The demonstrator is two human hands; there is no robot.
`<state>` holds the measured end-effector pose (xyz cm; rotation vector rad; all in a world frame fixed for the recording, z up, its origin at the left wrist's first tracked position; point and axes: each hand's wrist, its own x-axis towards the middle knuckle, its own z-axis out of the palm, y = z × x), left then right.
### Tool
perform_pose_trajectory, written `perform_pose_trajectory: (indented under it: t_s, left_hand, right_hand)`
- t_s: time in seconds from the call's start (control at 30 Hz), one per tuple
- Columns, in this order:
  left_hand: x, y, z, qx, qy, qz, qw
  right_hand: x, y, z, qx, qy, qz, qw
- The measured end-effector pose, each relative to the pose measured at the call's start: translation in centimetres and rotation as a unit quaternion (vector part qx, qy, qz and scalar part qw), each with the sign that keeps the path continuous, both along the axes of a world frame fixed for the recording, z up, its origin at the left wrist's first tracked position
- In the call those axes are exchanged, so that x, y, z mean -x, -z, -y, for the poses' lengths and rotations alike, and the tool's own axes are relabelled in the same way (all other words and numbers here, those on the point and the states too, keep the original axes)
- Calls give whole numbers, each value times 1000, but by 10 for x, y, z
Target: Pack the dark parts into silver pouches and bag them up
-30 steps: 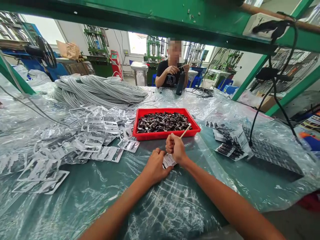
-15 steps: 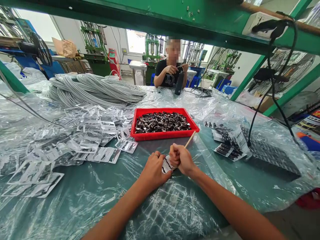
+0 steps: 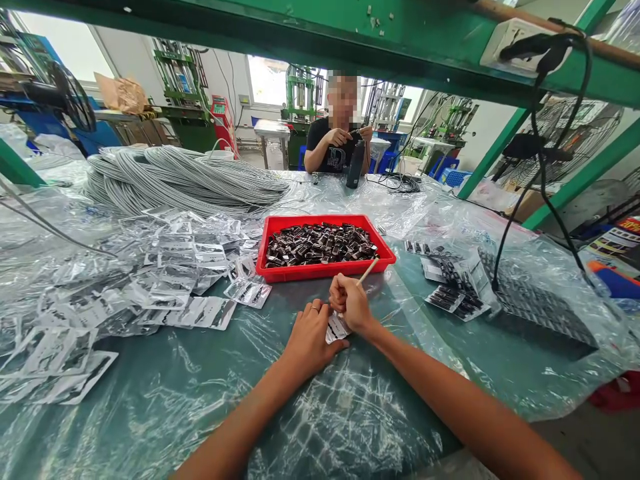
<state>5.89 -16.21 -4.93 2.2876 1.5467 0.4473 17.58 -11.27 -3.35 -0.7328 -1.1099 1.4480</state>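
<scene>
My left hand [image 3: 309,337] lies low on the plastic-covered table, its fingers and thumb holding a small white-and-black plastic tray [image 3: 337,329] down against the surface. Closed in a fist just to its right, my right hand [image 3: 353,305] grips a thin pale wooden stick [image 3: 369,271], whose upper end sticks out tilted toward the back right. The stick's lower end is hidden by my fist, over the tray. Beyond both hands stands a red bin [image 3: 320,272] heaped with small dark parts with shiny metal ends [image 3: 323,243].
Similar trays [image 3: 165,283] lie scattered at left, before a grey cable coil [image 3: 185,177]. Filled trays [image 3: 457,301] and a stacked dark block [image 3: 545,310] are at right, near hanging black cables [image 3: 540,153]. A green beam [image 3: 300,33] crosses overhead. A person [image 3: 333,140] sits opposite behind a dark bottle [image 3: 355,165].
My right fist and the stick have shifted slightly left and farther from me, over the tray. My left hand still holds the tray down. The whole view has moved a little.
</scene>
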Motion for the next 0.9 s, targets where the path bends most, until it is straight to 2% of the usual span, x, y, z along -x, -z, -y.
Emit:
perform_pose_trajectory:
  t_s: [0.17, 0.27, 0.4, 0.43, 0.5, 0.57, 0.67, 0.7, 0.77, 0.83, 0.9]
  left_hand:
    - [-1, 1, 1, -6, 0, 8, 1000]
    - [-3, -1, 4, 1, 6, 13, 1000]
    - [-1, -4, 7, -4, 2, 46, 999]
    - [1, -5, 8, 2, -6, 68, 998]
    - [8, -7, 9, 42, -22, 134, 990]
    - [16, -8, 7, 97, -40, 225, 969]
    - [25, -12, -3, 118, -59, 355, 926]
    - [27, -15, -9, 103, -68, 378, 918]
    - [27, -23, -23, 62, -95, 401, 909]
    - [23, -36, -39, 14, -116, 418, 901]
    - [18, -48, -55, -29, -124, 442, 888]
  right_hand:
    - [-17, 2, 25, 20, -85, 38, 995]
    - [-29, 2, 39, 37, -102, 36, 993]
    - [-52, -7, 37, 73, -53, 12, 996]
    - [-62, -9, 35, 84, -36, 43, 995]
    - [-84, -9, 31, 79, -2, 178, 981]
    - [-104, -4, 31, 15, 44, 360, 932]
    - [-110, 1, 36, -152, 132, 541, 816]
    - [-105, -1, 38, -207, 156, 561, 786]
    - [-83, -13, 37, -309, 178, 559, 749]
    - [-55, -31, 29, -392, 180, 535, 727]
    - [-27, -47, 12, -437, 187, 518, 711]
